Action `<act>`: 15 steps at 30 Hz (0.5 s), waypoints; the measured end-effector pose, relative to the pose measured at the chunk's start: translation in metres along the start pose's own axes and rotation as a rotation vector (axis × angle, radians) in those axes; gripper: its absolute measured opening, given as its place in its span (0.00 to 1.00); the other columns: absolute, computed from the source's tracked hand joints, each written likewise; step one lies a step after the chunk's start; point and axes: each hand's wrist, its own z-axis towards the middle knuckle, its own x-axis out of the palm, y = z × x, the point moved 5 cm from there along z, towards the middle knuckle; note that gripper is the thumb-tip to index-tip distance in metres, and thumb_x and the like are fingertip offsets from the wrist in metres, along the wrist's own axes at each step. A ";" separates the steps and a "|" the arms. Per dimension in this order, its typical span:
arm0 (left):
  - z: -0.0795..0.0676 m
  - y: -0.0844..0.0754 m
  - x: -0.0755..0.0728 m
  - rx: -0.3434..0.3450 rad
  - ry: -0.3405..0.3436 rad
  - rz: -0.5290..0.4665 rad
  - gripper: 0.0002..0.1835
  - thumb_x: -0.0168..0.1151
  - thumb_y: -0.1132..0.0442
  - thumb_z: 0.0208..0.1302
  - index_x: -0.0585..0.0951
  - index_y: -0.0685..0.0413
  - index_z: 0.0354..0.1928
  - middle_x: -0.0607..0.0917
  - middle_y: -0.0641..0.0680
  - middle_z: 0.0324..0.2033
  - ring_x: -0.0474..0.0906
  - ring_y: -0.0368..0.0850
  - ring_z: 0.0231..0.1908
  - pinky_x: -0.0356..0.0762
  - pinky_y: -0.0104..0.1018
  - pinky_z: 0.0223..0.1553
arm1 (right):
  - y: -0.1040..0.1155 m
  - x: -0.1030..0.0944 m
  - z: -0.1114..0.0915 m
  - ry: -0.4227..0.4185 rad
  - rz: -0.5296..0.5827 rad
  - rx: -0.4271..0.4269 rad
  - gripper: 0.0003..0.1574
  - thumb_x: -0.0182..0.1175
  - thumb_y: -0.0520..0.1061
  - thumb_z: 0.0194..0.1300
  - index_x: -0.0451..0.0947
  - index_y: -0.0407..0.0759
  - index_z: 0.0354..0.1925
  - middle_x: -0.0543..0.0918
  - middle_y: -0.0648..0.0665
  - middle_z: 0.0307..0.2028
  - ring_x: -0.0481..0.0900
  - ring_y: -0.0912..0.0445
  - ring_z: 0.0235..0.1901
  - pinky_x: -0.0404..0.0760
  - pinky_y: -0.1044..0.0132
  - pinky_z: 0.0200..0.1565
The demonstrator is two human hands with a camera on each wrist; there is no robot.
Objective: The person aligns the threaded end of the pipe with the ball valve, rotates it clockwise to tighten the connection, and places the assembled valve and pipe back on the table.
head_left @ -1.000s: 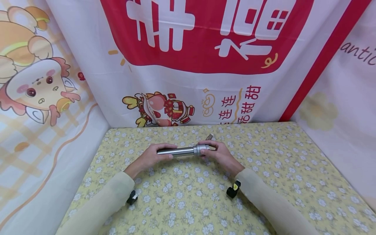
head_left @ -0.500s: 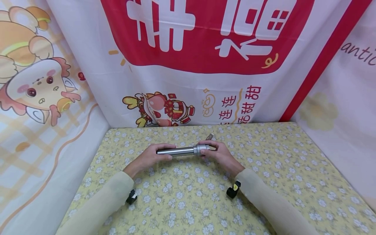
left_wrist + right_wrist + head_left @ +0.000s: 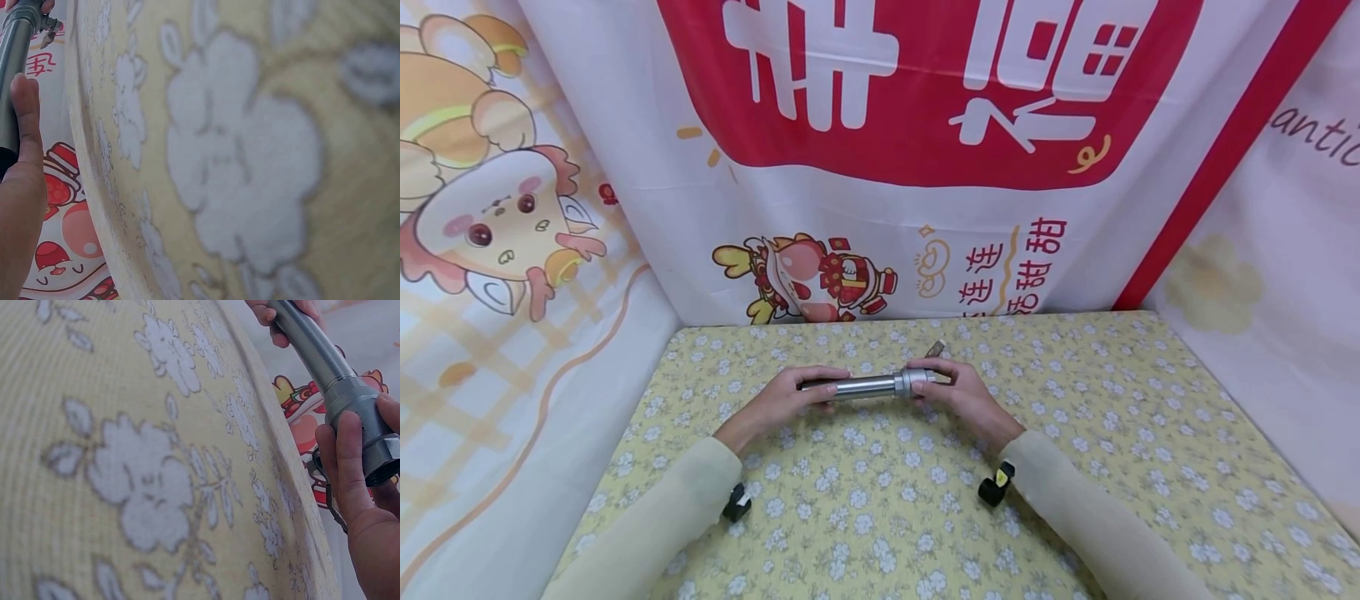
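Observation:
A shiny steel pipe (image 3: 871,387) lies across between my two hands, its right end joined to a wider silver valve (image 3: 913,382). From the valve a flat brownish lever (image 3: 936,349) sticks up and away. My left hand (image 3: 782,402) grips the pipe near its left end, which the fingers cover. Around the valve curl the fingers and thumb of my right hand (image 3: 958,393). The right wrist view shows the hexagonal, open end of the valve (image 3: 356,419) between the right fingers. In the left wrist view, the left thumb (image 3: 26,106) lies along the pipe (image 3: 14,62).
Yellow floral cloth (image 3: 880,500) covers the table. A white printed curtain (image 3: 865,200) hangs behind the far edge, with more printed cloth (image 3: 490,333) at both sides. Each wrist carries a small black camera, like the right one (image 3: 994,487).
My left hand has shifted its hold slightly: the thumb now lies across the pipe and covers more of its left end. The right hand, valve and lever stay in place.

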 end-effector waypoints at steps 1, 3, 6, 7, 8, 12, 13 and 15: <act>0.000 0.000 0.000 -0.002 -0.002 -0.002 0.25 0.65 0.54 0.82 0.80 0.56 0.74 0.81 0.64 0.71 0.88 0.65 0.55 0.88 0.53 0.59 | 0.000 0.000 0.000 0.001 -0.001 0.000 0.30 0.76 0.53 0.72 0.84 0.51 0.68 0.79 0.40 0.68 0.89 0.49 0.52 0.90 0.48 0.58; 0.000 0.001 0.000 -0.004 -0.002 -0.007 0.25 0.65 0.55 0.81 0.80 0.55 0.74 0.80 0.64 0.71 0.87 0.66 0.56 0.88 0.53 0.59 | -0.001 0.000 0.000 0.002 -0.002 0.000 0.30 0.76 0.53 0.72 0.84 0.51 0.68 0.79 0.40 0.68 0.89 0.49 0.52 0.90 0.49 0.57; 0.000 0.001 -0.001 -0.005 -0.006 -0.001 0.24 0.66 0.54 0.81 0.81 0.53 0.73 0.80 0.64 0.71 0.87 0.67 0.57 0.88 0.51 0.59 | -0.002 0.000 0.000 0.000 -0.003 0.001 0.30 0.76 0.53 0.72 0.84 0.52 0.68 0.80 0.40 0.68 0.89 0.49 0.52 0.90 0.50 0.56; 0.000 0.001 -0.001 -0.005 -0.008 0.001 0.24 0.66 0.54 0.81 0.82 0.52 0.73 0.80 0.64 0.71 0.87 0.67 0.57 0.88 0.51 0.59 | -0.002 0.000 0.000 -0.001 -0.003 0.001 0.30 0.76 0.53 0.72 0.84 0.52 0.68 0.80 0.40 0.68 0.89 0.49 0.52 0.90 0.50 0.56; -0.001 0.001 -0.001 -0.004 -0.009 0.003 0.24 0.66 0.54 0.81 0.82 0.51 0.73 0.80 0.64 0.71 0.87 0.67 0.58 0.88 0.51 0.59 | -0.002 0.000 0.000 -0.001 -0.003 0.001 0.30 0.76 0.53 0.72 0.84 0.52 0.68 0.80 0.40 0.68 0.89 0.49 0.52 0.90 0.51 0.56; -0.001 0.001 -0.001 0.000 -0.010 0.012 0.24 0.67 0.53 0.80 0.83 0.50 0.73 0.81 0.64 0.70 0.87 0.66 0.57 0.88 0.50 0.59 | -0.002 0.000 0.001 0.000 -0.003 -0.006 0.30 0.76 0.53 0.72 0.84 0.52 0.68 0.80 0.41 0.68 0.89 0.49 0.53 0.90 0.52 0.56; -0.001 0.001 -0.001 0.002 -0.010 0.013 0.24 0.67 0.54 0.80 0.83 0.49 0.72 0.81 0.64 0.70 0.87 0.66 0.57 0.88 0.50 0.59 | -0.002 0.000 0.001 0.002 -0.002 -0.008 0.30 0.76 0.53 0.72 0.84 0.52 0.68 0.80 0.41 0.68 0.89 0.49 0.53 0.90 0.52 0.56; -0.001 0.002 -0.001 0.005 -0.009 0.018 0.24 0.68 0.55 0.80 0.83 0.50 0.72 0.81 0.64 0.70 0.87 0.66 0.57 0.89 0.48 0.59 | -0.003 -0.001 0.001 0.004 0.000 -0.011 0.29 0.75 0.53 0.72 0.84 0.51 0.68 0.80 0.41 0.68 0.89 0.49 0.53 0.90 0.51 0.56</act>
